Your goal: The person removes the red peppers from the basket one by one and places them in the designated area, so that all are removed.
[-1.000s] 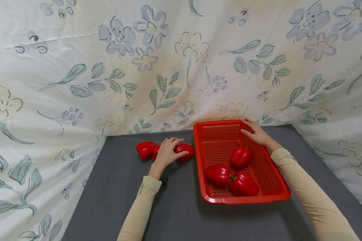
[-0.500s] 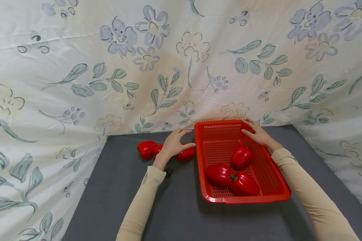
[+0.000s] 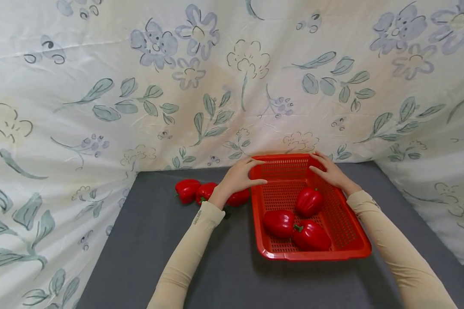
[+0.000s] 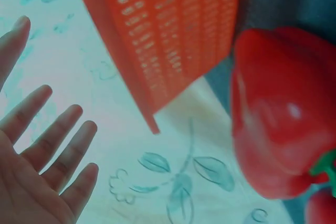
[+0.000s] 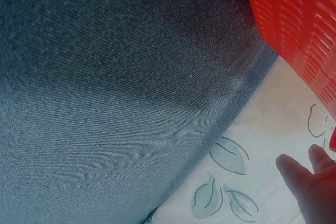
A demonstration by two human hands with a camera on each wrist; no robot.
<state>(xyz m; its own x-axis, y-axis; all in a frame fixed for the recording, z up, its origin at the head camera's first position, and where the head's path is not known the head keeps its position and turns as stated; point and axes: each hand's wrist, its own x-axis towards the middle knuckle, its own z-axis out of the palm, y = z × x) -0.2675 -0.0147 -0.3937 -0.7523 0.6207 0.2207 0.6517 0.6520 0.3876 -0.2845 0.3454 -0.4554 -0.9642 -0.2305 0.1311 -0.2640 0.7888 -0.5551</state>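
A red plastic basket (image 3: 311, 256) with slotted walls holds three red bell peppers, one (image 3: 309, 201) towards the back, one (image 3: 279, 223) at the front left and one (image 3: 312, 235) beside it. My left hand (image 3: 239, 177) hovers by the basket's left rim, fingers spread and nothing in them; the left wrist view shows its bare palm (image 4: 26, 192). At the far right rim my right hand (image 3: 332, 172) lies with loosely extended fingers, thumb towards the inside. Left of the basket, a row of bell peppers (image 3: 187, 191) sits on the table, the nearest one (image 3: 237, 198) partly behind my left hand.
Dark grey cloth covers the table (image 3: 151, 257). A floral curtain (image 3: 216, 86) hangs along its back edge and both sides. A small black device (image 3: 227, 212) shows under my left wrist.
My left hand has moved right, from above the peppers on the table to the basket's left rim. The right hand, basket and peppers stay where they were.
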